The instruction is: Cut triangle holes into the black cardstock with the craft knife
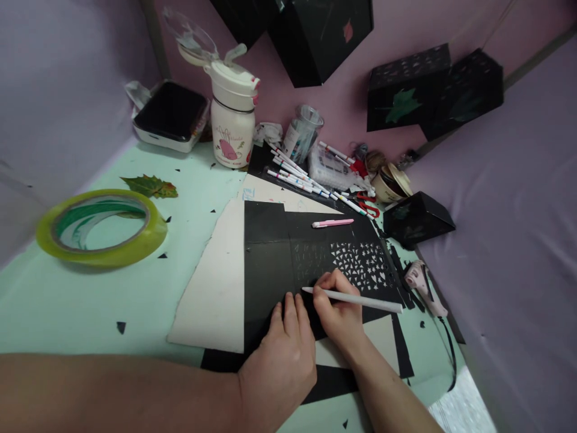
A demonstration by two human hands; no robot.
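Black card (265, 270) – flat, beneath both hands (288, 355)

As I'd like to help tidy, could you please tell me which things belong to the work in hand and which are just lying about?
In use:
white pen, in the right hand
black card, under the left hand
perhaps the pink pen-like tool on the card

Apparently just lying about:
yellow tape roll
leaf
white bottle
glass jar
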